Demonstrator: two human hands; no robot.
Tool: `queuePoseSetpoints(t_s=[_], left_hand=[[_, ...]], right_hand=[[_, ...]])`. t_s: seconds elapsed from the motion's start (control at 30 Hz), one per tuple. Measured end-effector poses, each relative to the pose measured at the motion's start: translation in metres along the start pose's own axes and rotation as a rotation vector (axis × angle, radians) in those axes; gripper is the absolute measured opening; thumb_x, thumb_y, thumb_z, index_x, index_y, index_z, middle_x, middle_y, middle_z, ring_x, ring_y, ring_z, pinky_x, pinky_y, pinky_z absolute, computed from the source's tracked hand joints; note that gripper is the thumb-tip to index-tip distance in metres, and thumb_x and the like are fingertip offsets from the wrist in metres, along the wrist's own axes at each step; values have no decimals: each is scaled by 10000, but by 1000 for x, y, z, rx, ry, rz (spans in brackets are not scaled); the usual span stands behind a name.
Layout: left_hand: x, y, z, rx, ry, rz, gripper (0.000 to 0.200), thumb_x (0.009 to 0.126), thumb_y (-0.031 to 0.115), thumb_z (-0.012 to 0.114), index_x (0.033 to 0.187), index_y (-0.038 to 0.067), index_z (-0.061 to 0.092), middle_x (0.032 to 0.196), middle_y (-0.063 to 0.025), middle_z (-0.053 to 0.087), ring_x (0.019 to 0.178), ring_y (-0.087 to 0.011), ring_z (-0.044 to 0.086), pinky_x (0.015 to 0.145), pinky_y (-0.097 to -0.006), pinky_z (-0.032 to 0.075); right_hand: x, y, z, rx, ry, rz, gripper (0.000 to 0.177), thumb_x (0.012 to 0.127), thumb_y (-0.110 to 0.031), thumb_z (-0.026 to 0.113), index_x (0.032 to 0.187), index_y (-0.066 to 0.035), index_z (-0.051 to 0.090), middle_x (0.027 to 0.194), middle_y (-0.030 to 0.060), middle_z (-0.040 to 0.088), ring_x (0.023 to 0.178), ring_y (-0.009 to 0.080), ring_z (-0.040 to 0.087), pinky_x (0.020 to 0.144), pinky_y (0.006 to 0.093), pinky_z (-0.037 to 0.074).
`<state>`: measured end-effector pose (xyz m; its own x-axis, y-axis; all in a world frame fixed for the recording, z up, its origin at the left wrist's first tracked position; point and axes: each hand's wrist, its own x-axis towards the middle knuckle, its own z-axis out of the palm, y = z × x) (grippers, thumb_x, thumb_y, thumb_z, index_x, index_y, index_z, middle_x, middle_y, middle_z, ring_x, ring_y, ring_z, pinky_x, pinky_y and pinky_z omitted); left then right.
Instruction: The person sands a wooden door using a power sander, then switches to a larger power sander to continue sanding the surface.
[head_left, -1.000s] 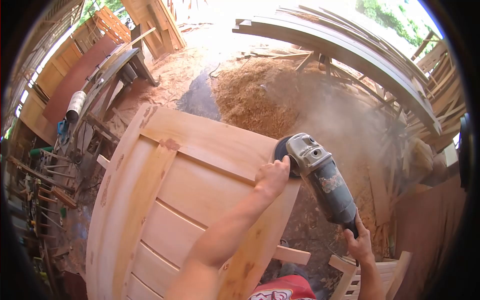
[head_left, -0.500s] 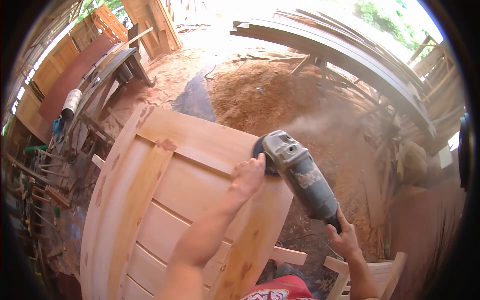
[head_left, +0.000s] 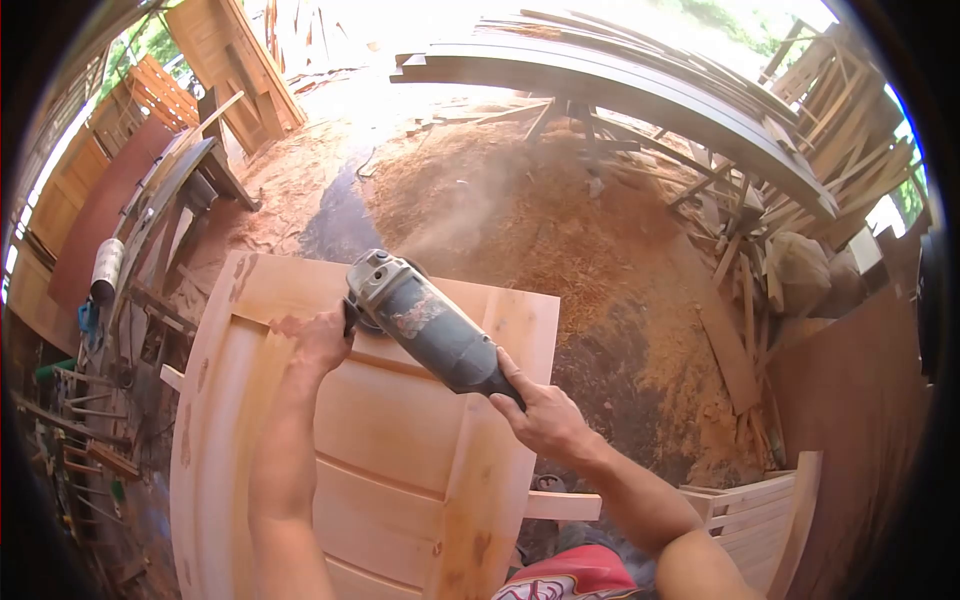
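A grey angle grinder (head_left: 430, 330) lies across the upper part of a pale panelled wooden door (head_left: 375, 500). My right hand (head_left: 543, 408) is wrapped round the black rear end of its body. At the head end, my left hand (head_left: 322, 338) is closed by the side of the tool, apparently on its black side handle, mostly hidden by the fingers. The grinder's disc is largely out of sight beneath the head, down at the door's top rail. Dust (head_left: 450, 225) blows away from the head toward the far side. Brown patches mark the rails and stiles.
Sawdust (head_left: 490, 200) covers the floor beyond the door. Long boards (head_left: 620, 75) lie on trestles at the back, with scrap timber (head_left: 790, 200) heaped to the right. A slatted wooden piece (head_left: 755, 525) stands at lower right. Clamps and a bench (head_left: 160, 225) line the left.
Both hands have carried the grinder left along the door's top rail, from its right corner toward the middle. The dust plume now streams from farther left. The view has shifted slightly.
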<state>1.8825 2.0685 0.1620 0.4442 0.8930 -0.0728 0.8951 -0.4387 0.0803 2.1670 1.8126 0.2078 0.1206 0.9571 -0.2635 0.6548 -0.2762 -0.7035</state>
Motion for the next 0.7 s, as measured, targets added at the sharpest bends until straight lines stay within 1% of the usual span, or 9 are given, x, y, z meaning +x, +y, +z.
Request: queuePoseSetpoints(t_s=[0.07,0.17,0.2,0.27,0.37,0.47,0.53,0.6,0.7], left_hand=[[1,23,3,-14,-1,44,299,912,216,663,1128,30,573,951,-230,732,922,-430,715,829,-530,572],[3,79,5,-55,-9,128,274,913,199,654,1105,23,569,941,-224,736,903,-418,726,806,-522,588],[2,99,7,-66,-8,160,250,916,184,643,1092,22,569,939,-222,739,896,-412,731,793,-517,596],[5,138,16,-107,-29,179,231,905,168,634,1074,27,564,901,-220,730,875,-420,723,770,-539,585],[-3,200,14,-155,-58,253,174,920,111,578,1071,25,569,913,-214,736,880,-399,736,766,-511,597],[-14,246,18,-206,-92,297,166,927,98,561,1075,23,572,935,-210,735,893,-387,738,771,-494,599],[-23,257,22,-240,-82,307,169,932,106,560,1078,23,573,946,-207,730,901,-381,737,775,-487,598],[-31,259,24,-261,-47,307,176,937,121,560,1082,21,574,953,-202,723,905,-373,735,775,-481,596],[-44,243,17,-292,90,300,180,948,145,551,1075,20,575,949,-196,716,903,-362,733,766,-467,597]], right_hand=[[-13,15,-13,4,10,50,706,1001,-418,562,1617,-225,277,1086,308,693,1048,496,658,938,529,505],[-48,43,-30,46,101,94,715,980,-370,601,1610,-214,302,1022,316,698,1010,473,684,915,483,528],[-61,51,-38,62,125,126,717,973,-341,610,1608,-200,308,998,313,699,985,450,699,898,456,533],[-90,67,-52,98,175,190,724,958,-284,628,1604,-174,321,951,309,700,936,404,730,862,402,543],[-128,102,-67,98,278,180,714,945,-194,629,1591,-109,338,855,252,693,824,260,721,798,332,532],[-159,130,-81,115,330,177,702,938,-156,625,1576,-58,349,814,208,673,768,160,643,775,305,517],[-172,140,-84,108,331,172,706,936,-145,629,1575,-50,347,816,194,670,763,140,619,772,298,516],[-175,138,-86,118,319,176,711,933,-141,633,1575,-46,345,839,196,684,759,145,621,777,296,517],[-168,141,-77,77,349,19,713,935,-150,636,1577,-49,342,888,221,702,805,171,664,810,296,517]])
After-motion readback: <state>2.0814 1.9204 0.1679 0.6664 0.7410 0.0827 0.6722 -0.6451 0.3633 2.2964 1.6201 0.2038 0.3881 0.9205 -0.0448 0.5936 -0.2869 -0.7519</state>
